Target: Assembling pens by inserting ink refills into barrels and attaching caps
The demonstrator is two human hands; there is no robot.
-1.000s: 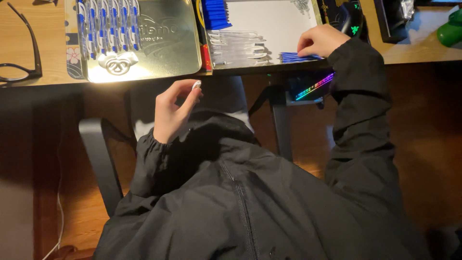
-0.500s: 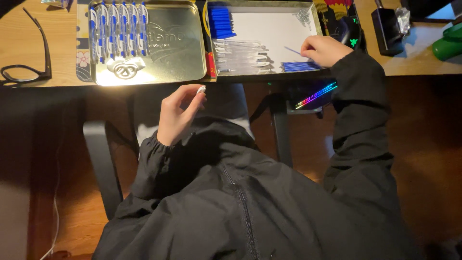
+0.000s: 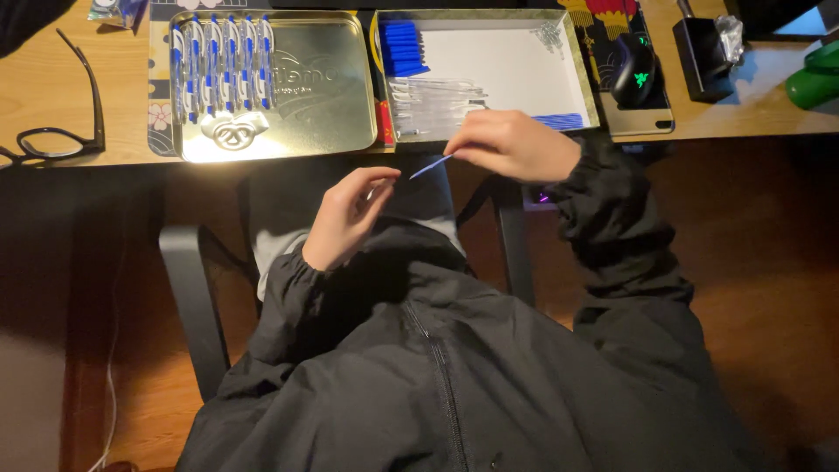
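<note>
Wooden desk (image 3: 52, 79); right hand (image 3: 516, 144) pinches blue refill (image 3: 431, 166); left hand (image 3: 350, 214) half-curled, empty.

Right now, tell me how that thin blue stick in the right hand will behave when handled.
The thin blue stick looks very light: the right hand pinches it by one end alone and it stands out straight, so probably fairly stiff. Being so slim, it could easily slip from the fingers or bend if squeezed hard. Its narrow, seemingly round shape suggests it may roll on the wooden desk.

Both hands raised, left (image 3: 348, 217) loosely curled, right (image 3: 516, 145) pinched shut.
</note>
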